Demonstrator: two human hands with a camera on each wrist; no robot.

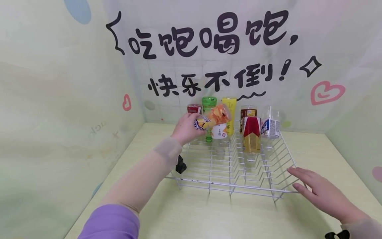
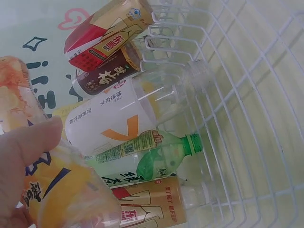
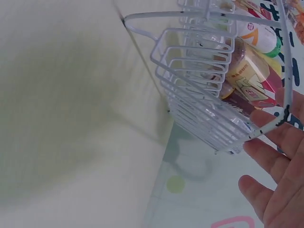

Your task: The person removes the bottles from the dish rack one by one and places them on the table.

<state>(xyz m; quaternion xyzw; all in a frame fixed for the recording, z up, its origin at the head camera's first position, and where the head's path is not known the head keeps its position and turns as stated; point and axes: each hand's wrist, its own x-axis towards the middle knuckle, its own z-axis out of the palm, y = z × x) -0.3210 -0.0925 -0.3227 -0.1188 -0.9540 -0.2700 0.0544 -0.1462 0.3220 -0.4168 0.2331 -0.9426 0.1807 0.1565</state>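
In the head view my left hand [image 1: 186, 127] grips a clear plastic bottle with an orange and yellow label [image 1: 219, 115], tilted above the rack's left part. Its thumb lies across the label in the left wrist view. Beneath and beside it stand a white-labelled bottle [image 2: 107, 116], a green bottle [image 2: 133, 161] and a gold-and-red-labelled bottle [image 2: 156, 204], their necks down among the wires. My right hand [image 1: 322, 189] has its fingers loosely extended, touching the right rim of the white wire rack [image 3: 280, 78].
Farther right in the rack are another red-and-gold bottle [image 1: 251, 134], a dark brown-labelled bottle [image 2: 107, 71] and a clear bottle with a blue-and-white label [image 1: 271, 127]. A yellow bottle [image 1: 229, 111] stands near the back wall [image 1: 191, 66]. The rack rests on a pale table [image 1: 215, 215].
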